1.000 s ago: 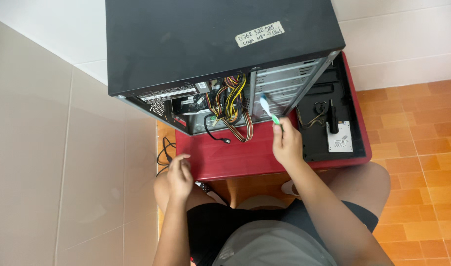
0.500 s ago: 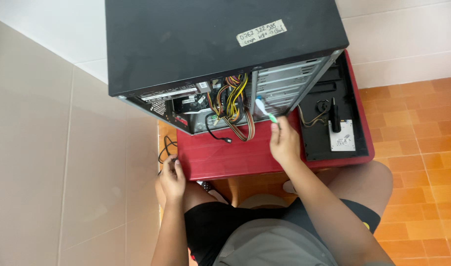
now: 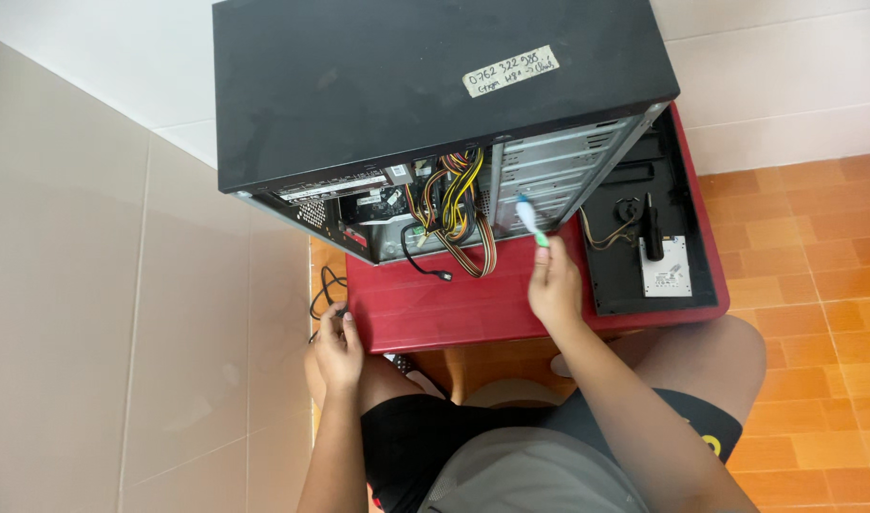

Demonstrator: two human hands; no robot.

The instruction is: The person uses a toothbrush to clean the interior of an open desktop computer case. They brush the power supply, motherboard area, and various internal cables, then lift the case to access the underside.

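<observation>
Toothbrush (image 3: 532,220) — gripped in the right hand (image 3: 554,285) at the open computer case (image 3: 435,104) on the red tabletop (image 3: 435,309); left hand (image 3: 337,347) pinches a black cable (image 3: 323,290) — bristles could snag loose wiring (image 3: 459,204).

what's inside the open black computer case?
Open black computer case holds yellow-and-black cable bundle, grey metal drive bays, dark boards. Its lid hides the deeper interior.

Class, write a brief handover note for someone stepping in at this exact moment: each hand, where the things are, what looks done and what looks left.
Right hand holds a green-handled brush at the open computer case, beside the metal drive bays.
Left hand rests at the red table edge, by a black cable.
Done: side panel is off, lying on the table with a small drive on it.
Left: brushing apparently in progress; extent unclear.
</observation>
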